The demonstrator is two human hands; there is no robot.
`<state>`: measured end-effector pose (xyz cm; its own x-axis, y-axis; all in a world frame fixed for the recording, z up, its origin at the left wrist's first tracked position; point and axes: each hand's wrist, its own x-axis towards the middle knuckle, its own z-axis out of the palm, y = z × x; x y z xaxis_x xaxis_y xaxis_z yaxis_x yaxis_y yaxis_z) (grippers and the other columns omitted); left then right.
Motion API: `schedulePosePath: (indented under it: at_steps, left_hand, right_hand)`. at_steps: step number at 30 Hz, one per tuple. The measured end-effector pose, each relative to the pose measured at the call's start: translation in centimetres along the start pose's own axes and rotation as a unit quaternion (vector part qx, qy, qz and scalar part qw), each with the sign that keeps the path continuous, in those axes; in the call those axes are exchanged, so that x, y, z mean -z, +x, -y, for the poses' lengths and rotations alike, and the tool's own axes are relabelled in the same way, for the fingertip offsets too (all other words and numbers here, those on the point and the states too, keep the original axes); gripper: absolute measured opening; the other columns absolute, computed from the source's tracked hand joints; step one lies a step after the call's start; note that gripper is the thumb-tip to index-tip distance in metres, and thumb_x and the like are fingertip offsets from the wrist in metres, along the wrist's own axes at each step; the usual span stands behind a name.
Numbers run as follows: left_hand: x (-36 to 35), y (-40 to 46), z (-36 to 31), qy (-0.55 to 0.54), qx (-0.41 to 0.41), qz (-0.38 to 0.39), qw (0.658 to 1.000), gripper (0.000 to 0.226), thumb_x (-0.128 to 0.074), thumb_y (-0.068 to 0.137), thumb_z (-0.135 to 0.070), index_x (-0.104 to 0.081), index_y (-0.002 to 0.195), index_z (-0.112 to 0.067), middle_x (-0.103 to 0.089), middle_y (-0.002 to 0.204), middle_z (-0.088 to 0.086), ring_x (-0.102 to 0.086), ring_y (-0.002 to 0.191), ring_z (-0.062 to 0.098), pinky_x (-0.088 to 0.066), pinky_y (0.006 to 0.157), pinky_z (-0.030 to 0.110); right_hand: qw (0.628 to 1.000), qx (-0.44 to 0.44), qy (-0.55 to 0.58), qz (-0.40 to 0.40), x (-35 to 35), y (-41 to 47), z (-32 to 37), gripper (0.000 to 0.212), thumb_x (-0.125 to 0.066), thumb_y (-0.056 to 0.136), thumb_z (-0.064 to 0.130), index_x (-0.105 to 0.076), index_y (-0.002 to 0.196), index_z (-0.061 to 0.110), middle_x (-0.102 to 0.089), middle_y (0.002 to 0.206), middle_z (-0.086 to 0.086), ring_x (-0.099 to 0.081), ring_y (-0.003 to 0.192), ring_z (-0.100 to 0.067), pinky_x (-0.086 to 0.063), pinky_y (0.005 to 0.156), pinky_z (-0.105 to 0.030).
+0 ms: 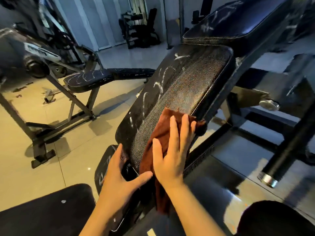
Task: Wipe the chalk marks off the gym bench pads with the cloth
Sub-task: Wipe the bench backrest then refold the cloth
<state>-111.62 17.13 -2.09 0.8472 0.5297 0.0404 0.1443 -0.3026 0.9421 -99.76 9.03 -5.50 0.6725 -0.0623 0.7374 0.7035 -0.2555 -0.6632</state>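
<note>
Right hand (172,150): flat, fingers straight and spread, pressing the cloth (163,133) against the lower part of the tilted bench pad (187,86).
Left hand (119,176): fingers reach over the lower left edge of the same pad, thumb stretched out toward the cloth; whether the fingers curl around the edge cannot be told.
Cloth: reddish brown, spread under the right palm at the pad's lower right, one end hanging down below the pad past the wrist.
Bench pad: dark, grained, sloping up and away; white chalk marks (158,86) run along its left side and upper part, while the middle and right look clean.
Upper pad (238,23): just beyond the top of the tilted pad, also streaked with chalk.
Second bench (88,79): stands to the left, well apart, on the tiled floor (42,164), its pad scribbled with chalk too.
</note>
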Motion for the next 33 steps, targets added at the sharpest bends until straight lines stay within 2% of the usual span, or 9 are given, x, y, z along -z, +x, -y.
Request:
schedulePosePath:
  at_steps: [4,6,8,12,16,22,25,28,33]
  left_hand:
    - [0.4,-0.1,-0.1,-0.005,0.023,-0.008,1.000,0.132,-0.091,0.040,-0.056,-0.014,0.146,-0.048,-0.029,0.143,-0.025,-0.037,0.123,-0.004,-0.031,0.103,0.028]
    - [0.7,-0.1,0.2,0.020,0.012,-0.012,1.000,0.133,-0.088,0.027,-0.064,-0.017,0.139,-0.056,-0.031,0.136,-0.036,-0.043,0.110,-0.020,-0.033,0.096,0.016]
    - [0.5,-0.1,0.5,0.045,-0.012,-0.022,0.999,0.118,-0.091,0.039,-0.057,-0.021,0.134,-0.059,-0.033,0.128,-0.043,-0.046,0.099,-0.028,-0.036,0.087,0.007]
    - [0.4,0.1,0.7,0.048,-0.006,-0.046,0.998,0.125,-0.088,0.029,-0.066,-0.026,0.137,-0.057,-0.044,0.131,-0.030,-0.050,0.106,-0.020,-0.039,0.099,0.027]
    - [0.4,0.0,0.7,0.057,0.003,-0.056,0.997,0.131,-0.081,0.020,-0.077,-0.023,0.136,-0.058,-0.048,0.131,-0.017,-0.046,0.106,-0.019,-0.037,0.099,0.028]
    - [-0.5,-0.3,0.1,0.051,-0.008,-0.065,0.997,0.103,-0.083,0.051,-0.028,-0.028,0.136,-0.047,-0.047,0.143,-0.001,-0.046,0.121,0.006,-0.036,0.107,0.039]
    - [-0.4,-0.3,0.2,0.049,-0.011,-0.067,0.997,0.103,-0.083,0.051,-0.025,-0.028,0.136,-0.047,-0.044,0.147,0.001,-0.045,0.124,0.009,-0.034,0.110,0.044]
    - [-0.4,-0.2,0.3,0.044,-0.020,-0.057,0.997,0.100,-0.084,0.051,-0.023,-0.031,0.131,-0.052,-0.046,0.142,-0.005,-0.047,0.122,0.006,-0.033,0.111,0.045]
    - [-0.2,-0.2,1.0,0.016,-0.008,-0.063,0.998,0.104,-0.089,0.028,-0.066,-0.040,0.120,-0.069,-0.052,0.129,-0.012,-0.050,0.113,-0.014,-0.036,0.107,0.035]
  right_hand:
    - [1.000,-0.004,0.019,-0.015,0.2,1.6,-0.2,0.064,-0.047,0.093,0.025,-0.020,0.149,0.009,-0.011,0.159,-0.008,0.005,0.150,-0.018,-0.005,0.122,-0.044]
    - [0.999,0.006,0.021,-0.031,0.7,4.8,-0.8,0.065,-0.047,0.092,0.020,-0.022,0.149,0.004,-0.013,0.159,-0.014,0.001,0.150,-0.023,-0.007,0.121,-0.048]
    - [0.999,0.005,0.020,-0.037,1.5,8.9,-1.8,0.067,-0.050,0.089,0.015,-0.025,0.150,0.000,-0.013,0.159,-0.023,-0.003,0.148,-0.033,-0.008,0.120,-0.053]
    - [0.998,-0.007,0.024,-0.051,2.6,14.5,-2.9,0.070,-0.053,0.086,0.009,-0.024,0.149,-0.003,-0.011,0.158,-0.028,-0.006,0.147,-0.040,-0.007,0.121,-0.053]
    - [0.994,-0.044,0.067,-0.071,2.2,12.7,-2.2,0.071,-0.053,0.088,0.004,-0.019,0.150,-0.006,-0.007,0.159,-0.026,-0.005,0.149,-0.035,-0.011,0.119,-0.055]
    - [0.999,-0.031,0.042,-0.012,-0.6,-1.0,0.8,0.073,-0.050,0.095,0.027,-0.012,0.153,0.005,0.005,0.163,-0.005,0.000,0.151,-0.026,-0.007,0.122,-0.045]
    - [0.998,-0.025,0.049,0.002,-0.5,-0.5,0.5,0.069,-0.045,0.095,0.029,-0.010,0.153,0.013,0.011,0.163,0.003,0.005,0.151,-0.020,-0.001,0.122,-0.040]
    - [0.998,0.014,0.054,0.008,0.8,4.1,-0.5,0.068,-0.045,0.093,0.025,-0.016,0.151,0.006,-0.001,0.162,-0.009,0.011,0.149,-0.016,0.005,0.121,-0.038]
    - [1.000,-0.005,0.028,-0.011,3.9,17.6,-4.1,0.070,-0.052,0.091,0.013,-0.019,0.150,-0.003,-0.008,0.159,-0.026,0.000,0.148,-0.035,0.001,0.120,-0.046]
